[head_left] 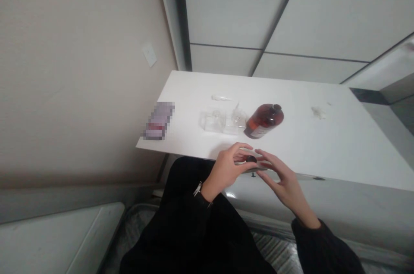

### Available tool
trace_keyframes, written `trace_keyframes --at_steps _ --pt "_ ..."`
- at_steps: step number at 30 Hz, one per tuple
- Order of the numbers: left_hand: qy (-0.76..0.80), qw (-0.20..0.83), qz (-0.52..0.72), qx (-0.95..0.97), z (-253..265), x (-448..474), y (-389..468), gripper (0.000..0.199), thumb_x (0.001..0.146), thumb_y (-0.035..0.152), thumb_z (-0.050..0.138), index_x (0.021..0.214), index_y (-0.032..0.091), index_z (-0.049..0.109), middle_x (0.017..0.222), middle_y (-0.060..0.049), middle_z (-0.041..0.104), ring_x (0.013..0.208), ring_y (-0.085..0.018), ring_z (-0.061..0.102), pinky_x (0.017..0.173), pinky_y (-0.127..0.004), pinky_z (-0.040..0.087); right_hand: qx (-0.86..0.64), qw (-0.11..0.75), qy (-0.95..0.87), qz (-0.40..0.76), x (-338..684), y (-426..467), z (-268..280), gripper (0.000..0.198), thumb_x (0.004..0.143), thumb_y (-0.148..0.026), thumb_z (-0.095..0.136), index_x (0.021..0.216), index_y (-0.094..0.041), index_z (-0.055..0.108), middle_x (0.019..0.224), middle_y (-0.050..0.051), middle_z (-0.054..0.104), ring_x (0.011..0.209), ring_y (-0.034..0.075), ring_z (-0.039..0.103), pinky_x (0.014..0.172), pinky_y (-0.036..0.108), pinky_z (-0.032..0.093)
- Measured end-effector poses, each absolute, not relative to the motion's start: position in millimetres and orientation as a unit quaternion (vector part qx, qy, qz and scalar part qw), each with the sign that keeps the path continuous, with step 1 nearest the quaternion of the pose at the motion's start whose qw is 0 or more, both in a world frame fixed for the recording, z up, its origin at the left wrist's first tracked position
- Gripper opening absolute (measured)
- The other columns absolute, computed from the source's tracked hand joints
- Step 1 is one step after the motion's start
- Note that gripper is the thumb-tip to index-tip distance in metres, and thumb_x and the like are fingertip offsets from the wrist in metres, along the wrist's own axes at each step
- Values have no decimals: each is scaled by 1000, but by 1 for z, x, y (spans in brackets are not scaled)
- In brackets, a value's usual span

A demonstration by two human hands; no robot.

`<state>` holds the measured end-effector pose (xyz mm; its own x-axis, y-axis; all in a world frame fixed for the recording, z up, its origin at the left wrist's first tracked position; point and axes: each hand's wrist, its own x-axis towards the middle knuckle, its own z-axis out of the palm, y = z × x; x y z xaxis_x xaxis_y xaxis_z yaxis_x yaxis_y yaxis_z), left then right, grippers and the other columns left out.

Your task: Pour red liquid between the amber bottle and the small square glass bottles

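My left hand is at the desk's front edge, fingers curved around a small dark round cap. Facing it, my right hand has its fingers and thumb spread apart, close to the cap, with nothing visible in its grasp. Just beyond both hands stands an amber bottle with a pale label and a dark neck. Left of the bottle and close to it are clear plastic containers, whose contents I cannot make out.
The white desk meets a wall on the left. A blurred-out purplish rectangular item lies at its left end. Behind the containers is a small clear tube-like item. A crumpled translucent scrap lies to the right.
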<state>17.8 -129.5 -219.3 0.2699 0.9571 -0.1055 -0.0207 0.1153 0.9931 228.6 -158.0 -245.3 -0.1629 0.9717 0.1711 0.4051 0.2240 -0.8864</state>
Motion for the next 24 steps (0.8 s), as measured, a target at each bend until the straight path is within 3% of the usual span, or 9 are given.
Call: trace_keyframes --at_steps 4,11,14,16,19,21,24 --pt "424 648 425 469 -219 30 -143 45 78 22 91 117 20 69 99 -8 83 96 -23 81 93 -35 63 -489 444 -672 334 212 -166 -248 33 93 -41 77 125 -30 79 122 11 80 106 29 77 93 51 65" --pt "454 606 413 506 -211 35 -149 42 81 28 87 114 20 61 92 -6 80 91 -22 80 87 -34 63 -474 459 -665 350 207 -169 -225 27 92 -43 77 113 -27 80 118 11 79 112 28 73 103 51 60" --pt "475 576 389 539 -196 38 -156 45 84 23 83 122 19 58 102 -10 81 98 -23 80 95 -38 63 -455 478 -646 385 207 -171 -221 29 90 -46 79 110 -25 77 119 11 76 117 27 71 101 47 61" --pt "491 547 372 567 -180 37 -163 58 83 23 83 133 19 56 123 -16 78 113 -27 77 106 -47 59 -449 497 -633 388 214 -169 -223 32 89 -49 79 110 -25 76 121 11 73 117 26 71 97 44 63" --pt "520 423 271 691 -154 26 -172 72 85 32 82 149 19 51 160 -21 56 142 -36 61 124 -57 44 -498 505 -629 319 242 -152 -232 33 89 -50 76 110 -25 74 120 10 72 111 24 71 94 43 64" --pt "524 297 138 786 -142 14 -174 70 91 41 75 152 15 51 164 -22 52 153 -39 50 127 -57 39 -552 494 -620 259 272 -129 -240 33 89 -49 71 110 -23 73 116 10 73 106 25 71 93 46 63" --pt "550 135 22 824 -144 -1 -170 66 101 48 61 154 9 51 163 -26 51 150 -42 53 122 -58 46 -606 477 -599 214 320 -88 -253 31 85 -45 68 105 -21 74 109 12 73 95 26 69 89 50 60"
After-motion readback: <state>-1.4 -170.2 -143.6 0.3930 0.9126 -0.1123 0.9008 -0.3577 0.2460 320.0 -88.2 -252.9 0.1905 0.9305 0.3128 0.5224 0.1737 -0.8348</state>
